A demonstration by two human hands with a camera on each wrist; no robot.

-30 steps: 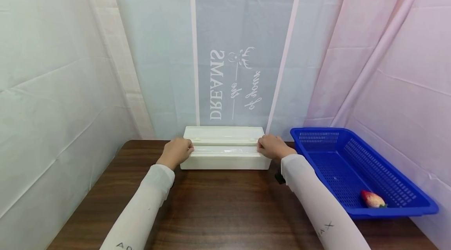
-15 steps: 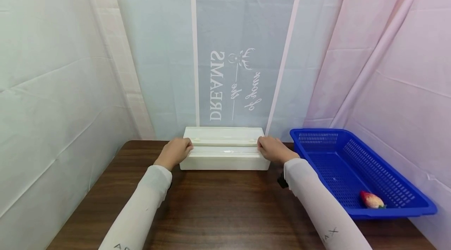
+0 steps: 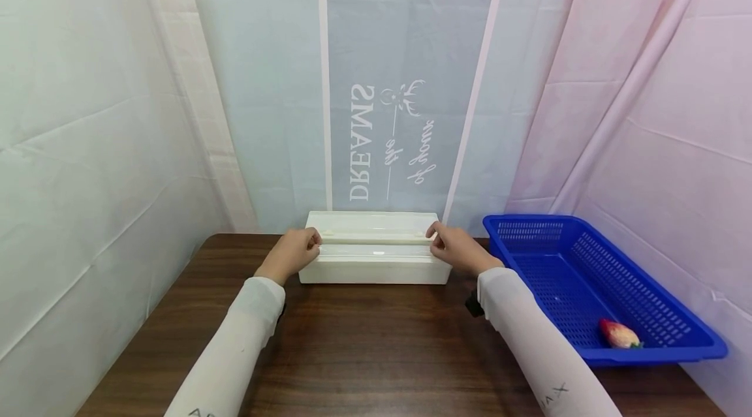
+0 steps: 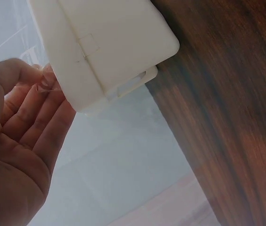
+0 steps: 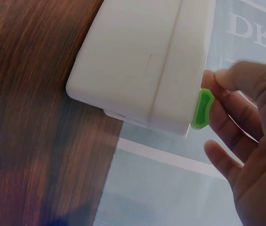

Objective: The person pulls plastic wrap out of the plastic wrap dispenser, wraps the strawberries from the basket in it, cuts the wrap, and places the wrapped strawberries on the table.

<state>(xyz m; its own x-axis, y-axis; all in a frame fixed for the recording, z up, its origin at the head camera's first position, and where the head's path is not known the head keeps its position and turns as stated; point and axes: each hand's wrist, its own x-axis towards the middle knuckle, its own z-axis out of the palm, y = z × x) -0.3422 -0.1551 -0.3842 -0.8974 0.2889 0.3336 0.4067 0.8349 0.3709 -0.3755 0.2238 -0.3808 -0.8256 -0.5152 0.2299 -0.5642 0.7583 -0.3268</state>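
A long white cling film dispenser stands at the table's back edge, its top face tilted up behind. Clear cling film shows at my left hand, whose thumb and fingertips pinch it beside the dispenser's left end. At the right end, my right hand pinches the film's edge between thumb and a fingertip, with another finger spread away. A green slider sits on the dispenser's edge close to these fingers in the right wrist view. Most of the film is hard to see against the white.
To the right stands a blue perforated plastic basket with a red and pale strawberry-like fruit in it. A dark wooden table lies in front, and a printed curtain hangs right behind the dispenser.
One finger of my right hand has lifted and spread away from the others. The left fingers have loosened slightly. The dispenser and basket stay nearly where they were.
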